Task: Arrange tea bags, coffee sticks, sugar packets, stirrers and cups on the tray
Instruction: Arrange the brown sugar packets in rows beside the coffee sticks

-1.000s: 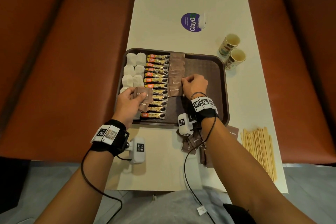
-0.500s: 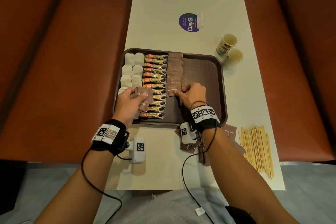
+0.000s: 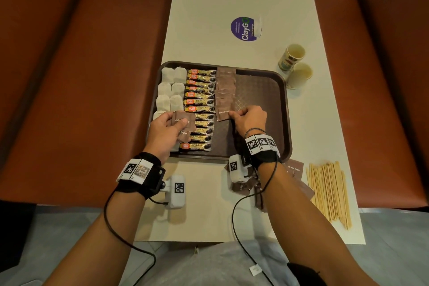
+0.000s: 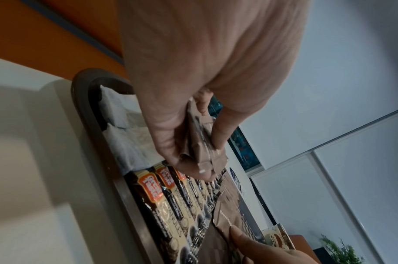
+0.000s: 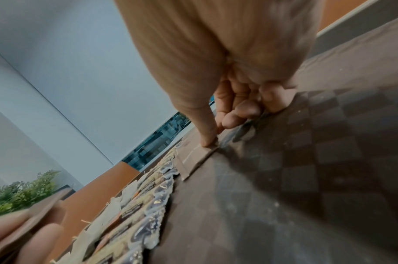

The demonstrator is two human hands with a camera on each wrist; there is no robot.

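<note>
A brown tray (image 3: 286,100) holds white tea bags (image 3: 171,90) on the left, a column of coffee sticks (image 3: 200,100), then a column of brown sugar packets (image 3: 226,85). My right hand (image 3: 235,114) has curled fingers and pinches the right edge of the nearest laid sugar packet (image 3: 223,115). In the right wrist view the thumb (image 5: 208,139) presses on that packet (image 5: 193,159). My left hand (image 3: 180,122) hovers over the coffee sticks and grips a bunch of sugar packets (image 3: 185,126), also seen in the left wrist view as the bunch of sugar packets (image 4: 201,144).
Two paper cups (image 3: 293,56) (image 3: 299,76) stand on the table right of the tray. Wooden stirrers (image 3: 328,193) lie in a heap at the near right. Loose sugar packets (image 3: 295,167) lie under my right wrist. A purple sticker (image 3: 243,29) is farther back. Orange benches flank the table.
My right hand has drawn slightly toward me along the sugar column and now sits at the nearest packet's edge. The left hand and its bunch have stayed put.
</note>
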